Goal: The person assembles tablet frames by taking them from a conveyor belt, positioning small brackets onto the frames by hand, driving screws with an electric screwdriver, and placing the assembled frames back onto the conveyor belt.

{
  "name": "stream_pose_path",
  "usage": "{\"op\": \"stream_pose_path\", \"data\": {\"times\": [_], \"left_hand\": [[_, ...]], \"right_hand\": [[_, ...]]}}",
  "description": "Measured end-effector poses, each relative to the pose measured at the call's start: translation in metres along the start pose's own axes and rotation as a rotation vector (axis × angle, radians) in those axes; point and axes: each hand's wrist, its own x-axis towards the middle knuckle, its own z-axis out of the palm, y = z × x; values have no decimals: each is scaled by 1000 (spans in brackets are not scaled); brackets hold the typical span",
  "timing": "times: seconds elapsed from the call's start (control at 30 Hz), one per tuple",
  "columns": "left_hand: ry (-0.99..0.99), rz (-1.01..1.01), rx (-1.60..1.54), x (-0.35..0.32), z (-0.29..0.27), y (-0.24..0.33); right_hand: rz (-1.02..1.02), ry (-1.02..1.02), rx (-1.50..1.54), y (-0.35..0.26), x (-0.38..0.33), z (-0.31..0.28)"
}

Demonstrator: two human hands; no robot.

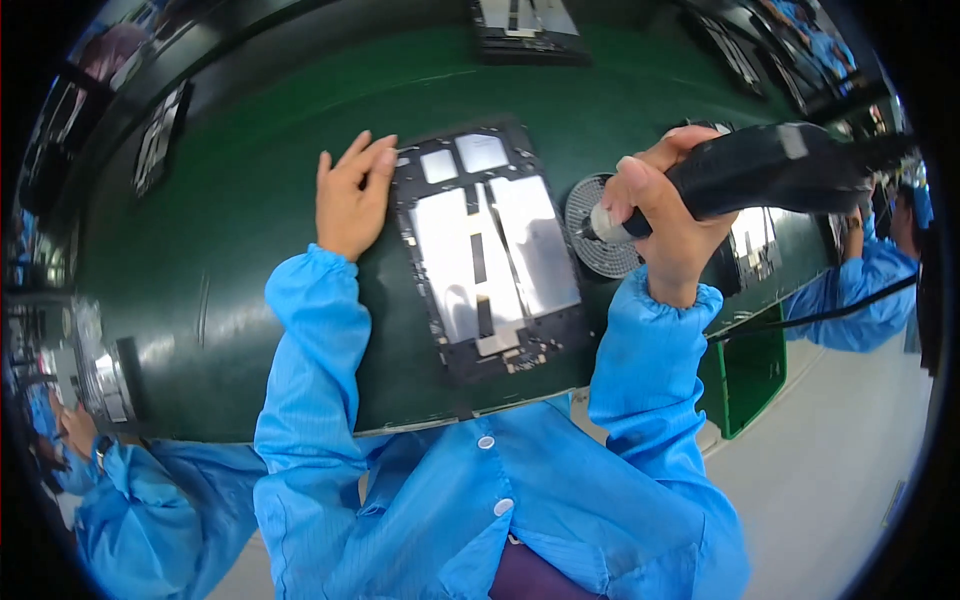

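Note:
A tablet-like device with its back off [487, 240] lies on the green bench top in front of me, showing silver battery panels in a black frame. My left hand [355, 200] rests at its upper left edge, fingers stretched out and holding nothing, the fingertips by the frame. My right hand [680, 215] is wrapped round a black electric screwdriver [770, 168], held tilted with its pale nose pointing down to the left. The nose is over a round grey dish with a perforated face [597, 240], just right of the device. Whether a screw sits on the bit is too small to tell.
Further devices lie at the far edge [527, 30], the far left [162, 137] and on the right, partly behind my right hand [755, 245]. A green crate [750, 385] stands below the bench's right edge. Co-workers in blue sleeves [140, 520] sit on both sides.

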Motion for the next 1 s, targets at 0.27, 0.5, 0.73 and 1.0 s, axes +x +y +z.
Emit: {"op": "stream_pose_path", "data": {"times": [0.27, 0.5, 0.73, 1.0], "left_hand": [[30, 102, -22, -3, -3, -13], [41, 82, 51, -7, -7, -4], [47, 84, 90, -8, -8, -3], [18, 107, 161, -9, -5, -5]], "right_hand": [[99, -374, 33, 34, 2, 123], [111, -402, 21, 55, 0, 135], [80, -416, 19, 64, 2, 135], [87, -469, -42, 63, -4, 137]]}}
